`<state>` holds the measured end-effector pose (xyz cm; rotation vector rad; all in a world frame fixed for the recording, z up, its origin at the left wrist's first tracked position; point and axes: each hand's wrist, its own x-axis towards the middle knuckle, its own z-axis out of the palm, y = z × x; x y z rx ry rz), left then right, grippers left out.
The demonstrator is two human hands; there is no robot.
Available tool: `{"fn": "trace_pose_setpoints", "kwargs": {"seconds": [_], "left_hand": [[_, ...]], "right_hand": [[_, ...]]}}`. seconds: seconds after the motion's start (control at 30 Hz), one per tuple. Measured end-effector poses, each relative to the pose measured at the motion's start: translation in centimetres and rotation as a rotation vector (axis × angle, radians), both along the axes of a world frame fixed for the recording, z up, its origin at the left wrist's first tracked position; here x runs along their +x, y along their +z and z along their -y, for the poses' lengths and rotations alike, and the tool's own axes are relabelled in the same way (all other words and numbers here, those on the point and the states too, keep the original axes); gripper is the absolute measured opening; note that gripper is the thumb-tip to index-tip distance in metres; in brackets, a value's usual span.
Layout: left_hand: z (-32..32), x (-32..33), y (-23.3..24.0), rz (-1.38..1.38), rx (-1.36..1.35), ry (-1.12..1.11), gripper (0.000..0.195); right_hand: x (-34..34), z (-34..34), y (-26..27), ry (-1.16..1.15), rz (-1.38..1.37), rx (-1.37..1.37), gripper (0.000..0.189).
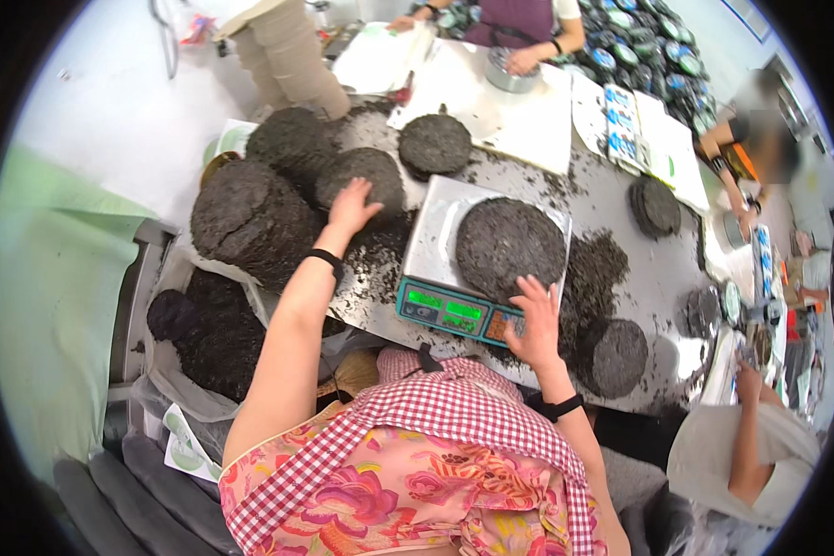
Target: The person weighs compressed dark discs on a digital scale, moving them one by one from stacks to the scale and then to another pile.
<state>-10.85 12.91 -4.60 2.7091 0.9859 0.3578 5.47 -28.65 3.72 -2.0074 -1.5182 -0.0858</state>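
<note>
A digital weighing scale with a steel pan and lit green displays stands before me on the metal table. On its pan lies a round, dark cake of pressed dried material. My right hand is spread at the cake's near edge, above the keypad; I cannot tell whether the fingertips press on it. To the left, my left hand lies with fingers apart on the top of another dark cake. Neither hand grips anything. Taller stacks of dark cakes stand beside the left hand.
Dark crumbs litter the table. More cakes stand behind the scale and at right. A plastic-lined sack of dark material sits at left. Co-workers handle round metal containers across the table and at far right; another person sits lower right.
</note>
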Motion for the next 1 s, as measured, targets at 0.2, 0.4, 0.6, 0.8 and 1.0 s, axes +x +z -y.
{"fn": "trace_pose_setpoints", "kwargs": {"seconds": [0.2, 0.4, 0.6, 0.8, 1.0], "left_hand": [[-3.1, -0.4, -1.8, 0.046, 0.085, -0.091, 0.028], [-3.5, -0.5, 7.9, 0.726, 0.315, 0.434, 0.023], [10.6, 3.7, 10.2, 0.588, 0.461, -0.6, 0.029], [22.9, 7.0, 6.7, 0.255, 0.047, -0.917, 0.05], [14.1, -1.0, 6.8, 0.625, -0.064, -0.157, 0.037]], "right_hand": [[3.2, 10.4, -6.0, -0.502, -0.277, 0.135, 0.029], [0.4, 13.4, -7.7, -0.604, -0.508, 0.08, 0.015], [0.0, 12.9, -10.3, -0.533, -0.531, -0.102, 0.014], [1.9, 13.8, -13.2, -0.617, -0.662, -0.095, 0.01], [4.4, 13.1, -15.4, -0.676, -0.814, 0.355, 0.016]]}}
